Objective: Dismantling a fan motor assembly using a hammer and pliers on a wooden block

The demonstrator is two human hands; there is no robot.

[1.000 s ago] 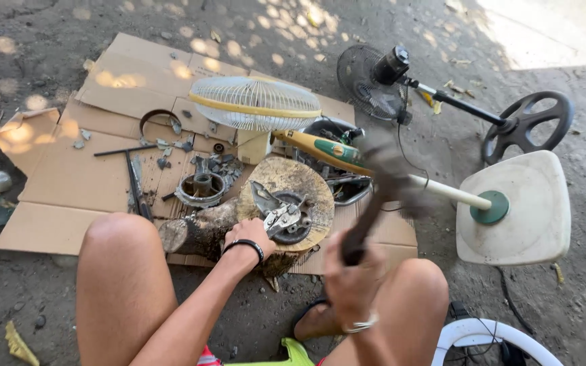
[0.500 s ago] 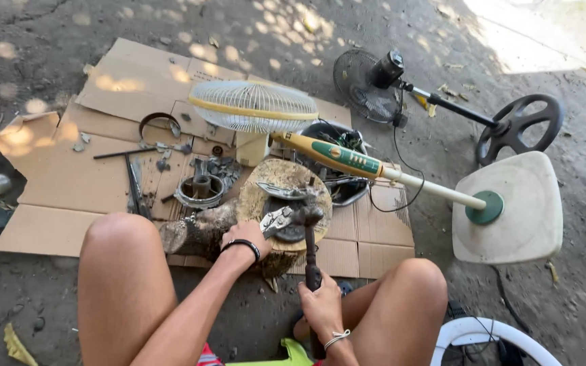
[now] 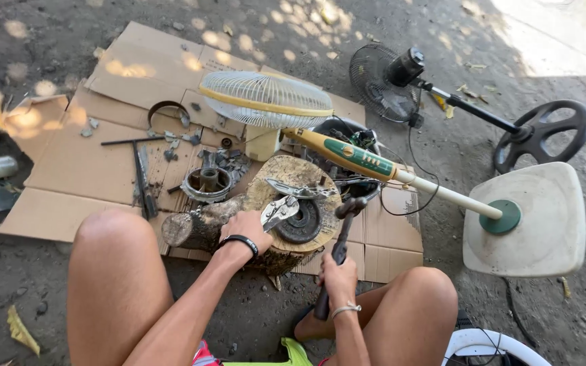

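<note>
Left hand [image 3: 244, 229] is pinning a metal piece [image 3: 279, 211] against the motor part [image 3: 301, 224] on the stump [image 3: 293, 203] | right hand [image 3: 337, 278] is gripping a hammer [image 3: 339, 251], head by the part | step: striking, apparently | next: aimed blow clear of fingers

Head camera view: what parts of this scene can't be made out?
- Hammer handle: partly wrapped by the right hand.
- Metal piece on the stump: its near end lies under the left hand.
- White ring: cut off by the bottom edge.
- Bowl behind the fan pole: its contents are hidden by the pole and wires.
</note>
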